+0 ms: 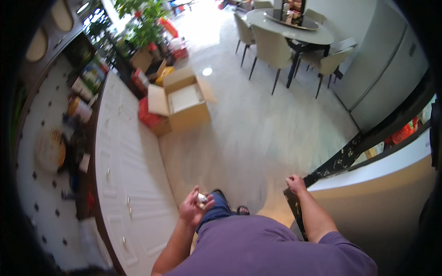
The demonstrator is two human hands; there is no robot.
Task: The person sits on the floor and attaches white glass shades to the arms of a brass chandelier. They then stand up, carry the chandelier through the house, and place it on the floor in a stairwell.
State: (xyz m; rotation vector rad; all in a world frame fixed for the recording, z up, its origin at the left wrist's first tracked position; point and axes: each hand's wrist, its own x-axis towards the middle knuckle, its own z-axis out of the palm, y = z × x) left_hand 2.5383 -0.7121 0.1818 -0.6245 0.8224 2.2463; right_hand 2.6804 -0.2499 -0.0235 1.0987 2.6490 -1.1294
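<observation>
I make out a small white object (pixel 201 198) in my left hand (pixel 194 208), a compact, pale thing with a brighter top and a slightly yellowish lower part; it is too small for me to tell its kind. The left hand grasps it loosely between bent fingers and palm, the palm side showing. To the right of that, well apart, my right hand (pixel 295 182) has its fingers curled beside a dark, patterned edge strip (pixel 332 159); I cannot tell whether it is clenched on anything.

Left of the left hand runs a row of white cabinets (pixel 133 172) with small handles. Ahead of it, on the pale floor (pixel 239 138), I see an open cardboard box (pixel 191 119) holding a flat white piece (pixel 185 98). Farther ahead, beyond the right hand, are a round tabletop (pixel 260 19) and pale chairs (pixel 271 46).
</observation>
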